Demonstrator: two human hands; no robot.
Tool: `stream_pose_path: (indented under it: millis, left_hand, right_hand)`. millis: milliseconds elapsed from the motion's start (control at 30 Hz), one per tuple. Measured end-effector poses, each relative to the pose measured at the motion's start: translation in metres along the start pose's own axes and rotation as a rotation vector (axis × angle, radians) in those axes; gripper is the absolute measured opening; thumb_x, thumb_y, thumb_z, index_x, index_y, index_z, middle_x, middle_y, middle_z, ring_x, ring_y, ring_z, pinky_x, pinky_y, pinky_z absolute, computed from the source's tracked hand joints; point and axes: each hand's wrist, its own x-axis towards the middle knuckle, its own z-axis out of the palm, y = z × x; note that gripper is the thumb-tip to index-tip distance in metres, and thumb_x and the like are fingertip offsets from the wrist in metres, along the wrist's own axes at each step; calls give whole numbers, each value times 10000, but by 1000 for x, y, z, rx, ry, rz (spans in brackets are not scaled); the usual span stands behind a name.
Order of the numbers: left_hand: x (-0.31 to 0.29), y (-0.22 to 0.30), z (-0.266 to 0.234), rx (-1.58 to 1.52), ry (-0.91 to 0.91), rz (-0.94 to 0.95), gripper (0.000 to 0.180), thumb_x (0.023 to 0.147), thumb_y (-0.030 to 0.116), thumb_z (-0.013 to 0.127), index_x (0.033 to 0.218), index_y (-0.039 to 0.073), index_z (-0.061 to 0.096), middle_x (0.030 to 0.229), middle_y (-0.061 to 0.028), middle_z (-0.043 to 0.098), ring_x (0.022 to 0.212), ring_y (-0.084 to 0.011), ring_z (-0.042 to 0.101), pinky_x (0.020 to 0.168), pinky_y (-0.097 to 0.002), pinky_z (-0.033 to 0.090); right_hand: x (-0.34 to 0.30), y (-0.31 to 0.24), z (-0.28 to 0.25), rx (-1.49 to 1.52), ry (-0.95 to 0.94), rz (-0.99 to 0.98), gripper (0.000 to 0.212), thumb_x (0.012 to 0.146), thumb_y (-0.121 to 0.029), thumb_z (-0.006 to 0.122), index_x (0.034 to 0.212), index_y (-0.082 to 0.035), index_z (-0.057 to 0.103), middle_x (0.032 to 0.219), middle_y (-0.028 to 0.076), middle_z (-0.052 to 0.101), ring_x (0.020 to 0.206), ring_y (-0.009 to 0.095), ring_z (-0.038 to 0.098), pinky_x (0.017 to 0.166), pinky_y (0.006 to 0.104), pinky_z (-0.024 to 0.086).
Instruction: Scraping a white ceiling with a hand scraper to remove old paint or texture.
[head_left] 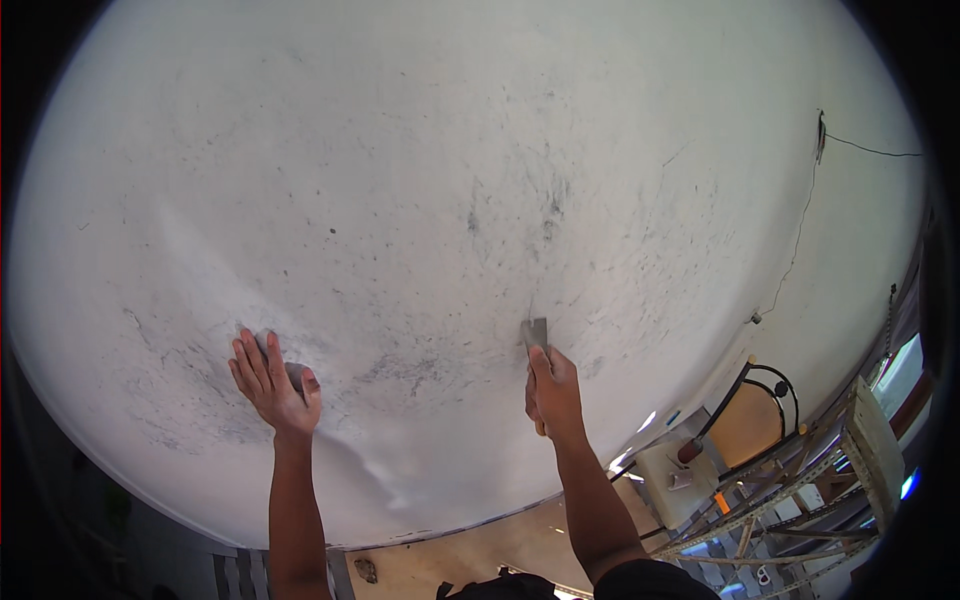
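A large white wall [400, 130] fills most of the view, marked with dark scuffs and specks. My left hand [275, 385] lies flat against it at the lower left, fingers stretched out and dusted white. A grey piece that looks like sandpaper [295, 376] shows between thumb and forefinger; the rest is hidden under the palm. To the right, my right hand [555, 390] is wrapped round the handle of a putty knife [537, 331]. Its short grey blade points up and rests on or close to the wall.
A chair [748, 425] with a tan back and dark frame stands at the lower right, next to a metal-framed rack [790, 500] crowded with things. A crack and thin cable [798, 240] run down the right wall. A stone-like lump [366, 570] lies on the floor below.
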Motion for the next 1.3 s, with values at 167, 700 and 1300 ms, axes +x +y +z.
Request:
stream_pose_path:
  millis: [167, 700, 1300]
  left_hand:
    - [1, -3, -2, 17, 6, 6, 628, 1036, 444, 385, 1514, 38, 410, 1604, -238, 309, 1507, -415, 238, 1205, -565, 158]
    - [1, -4, 0, 30, 13, 20, 623, 1038, 439, 385, 1508, 31, 418, 1601, -247, 307, 1504, -422, 241, 1204, -571, 158]
    - [-1, -3, 0, 5, 8, 12, 629, 1036, 445, 383, 1515, 37, 407, 1610, -241, 292, 1507, -413, 235, 1208, -564, 154]
  right_hand:
    - [0, 2, -1, -9, -28, 53, 353, 1070, -311, 493, 798, -90, 449, 482, -25, 355, 320, 79, 309, 309, 262, 268]
    - [-1, 25, -3, 21, -26, 24, 344, 1057, -325, 542, 833, -73, 472, 476, -41, 381, 329, 56, 304, 316, 253, 242]
    - [-4, 24, -4, 12, 7, 26, 338, 1062, -307, 523, 826, -70, 470, 483, -27, 384, 334, 69, 314, 323, 266, 262]
